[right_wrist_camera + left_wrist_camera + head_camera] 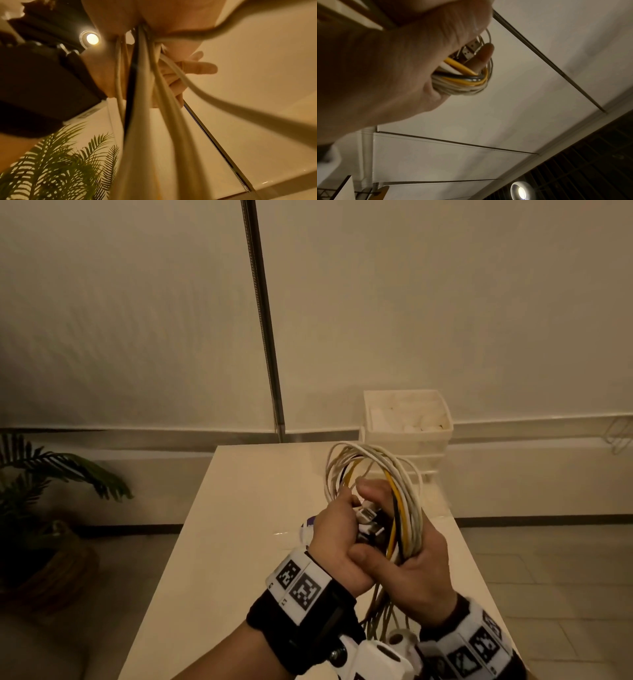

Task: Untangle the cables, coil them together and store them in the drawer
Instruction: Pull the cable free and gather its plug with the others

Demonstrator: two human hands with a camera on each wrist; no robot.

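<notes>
A coil of white, yellow and black cables (409,484) is held up over the white table (239,542), near its middle right. My right hand (404,563) grips the lower part of the coil, thumb across it. My left hand (337,525) curls round the same coil from the left, by the white plugs (368,520). In the left wrist view the cable coil (462,81) and the plugs (471,50) stick out of my fist. The right wrist view shows loose cable strands (140,101) hanging below my hand. A white drawer unit (407,436) stands behind the table, its top drawer open.
A small purple and white object (308,525) lies on the table, mostly hidden behind my left hand. A potted palm (51,481) stands on the floor to the left. A dark pole (263,320) runs up the pale wall behind the table.
</notes>
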